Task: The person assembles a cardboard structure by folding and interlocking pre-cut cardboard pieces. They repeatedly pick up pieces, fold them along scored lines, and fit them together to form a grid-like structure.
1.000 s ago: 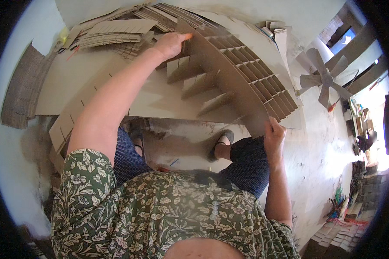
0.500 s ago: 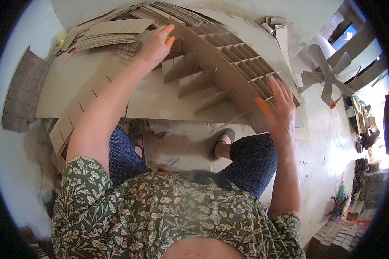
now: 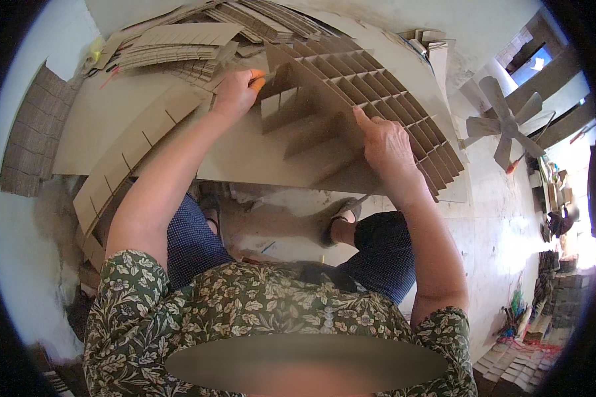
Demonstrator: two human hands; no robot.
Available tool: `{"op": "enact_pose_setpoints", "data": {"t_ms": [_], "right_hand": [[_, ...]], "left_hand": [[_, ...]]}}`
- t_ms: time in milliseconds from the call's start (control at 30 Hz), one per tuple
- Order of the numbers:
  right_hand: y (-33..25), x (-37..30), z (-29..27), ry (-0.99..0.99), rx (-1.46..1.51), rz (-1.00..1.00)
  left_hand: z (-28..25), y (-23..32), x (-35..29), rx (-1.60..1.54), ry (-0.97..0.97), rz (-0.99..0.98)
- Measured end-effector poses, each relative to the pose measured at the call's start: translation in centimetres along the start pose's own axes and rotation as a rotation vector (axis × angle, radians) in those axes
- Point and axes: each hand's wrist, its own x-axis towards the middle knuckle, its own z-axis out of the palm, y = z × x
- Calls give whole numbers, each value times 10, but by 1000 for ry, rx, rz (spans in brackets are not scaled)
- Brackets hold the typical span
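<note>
A cardboard divider grid of interlocking strips stands tilted across the board in front of me; cross strips stick out from its near side. My right hand is at the grid's near edge. Its index finger lies along a strip and the other fingers are curled; the thumb is hidden. My left hand is closed in a pinch beside the left ends of the cross strips, with orange covers on its fingertips. What lies between those fingertips is hidden. A long slotted cardboard strip lies beneath my left forearm.
The pale work board spans above my knees. Stacks of slotted cardboard strips lie at its far left. A bundle of cardboard leans on the left wall. To the right is a fan; more cardboard pieces lie at lower right.
My right hand has moved left and up from the grid's right end onto its near edge. My left hand has come down and closed. The grid has shifted and spread out to the right.
</note>
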Motion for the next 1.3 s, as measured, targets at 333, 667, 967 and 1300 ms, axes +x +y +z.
{"op": "enact_pose_setpoints", "data": {"t_ms": [333, 667, 967, 1300], "right_hand": [[16, -18, -42, -48, 394, 200], [22, -84, -36, -106, 58, 283], [16, -81, -4, -283, 112, 366], [47, -129, 23, -28, 252, 353]], "left_hand": [[-38, -21, -70, -308, 84, -299], [5, 99, -143, -380, -97, 292], [32, 116, -155, -489, -177, 284], [-46, -43, -94, 486, 8, -179]]}}
